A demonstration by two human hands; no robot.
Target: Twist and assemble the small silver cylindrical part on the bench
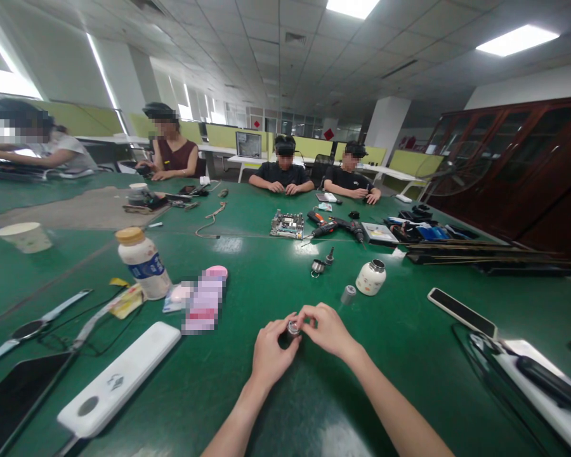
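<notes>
My left hand [272, 352] curls its thumb and fingers round a small round metal part [293, 328], whose shiny ring-like top faces up. At the rim of that part, my right hand [328, 330] is closed in a pinch; whatever lies between its fingertips is hidden. Just beyond my right hand stands a small grey metal cylinder [348, 294]. A squat white bottle [371, 278] with a metal neck and printed pattern is to the right of it. Farther off lie a metal cap with a loop [318, 267] and a small dark fitting [330, 256].
On the green table [228, 406], a white power bank-like device [120, 381], milk bottle [143, 263] and watch [31, 329] lie left. A phone [461, 312] lies right. Beyond are a circuit board [287, 225] and power drills [335, 227]. Several people sit around the table.
</notes>
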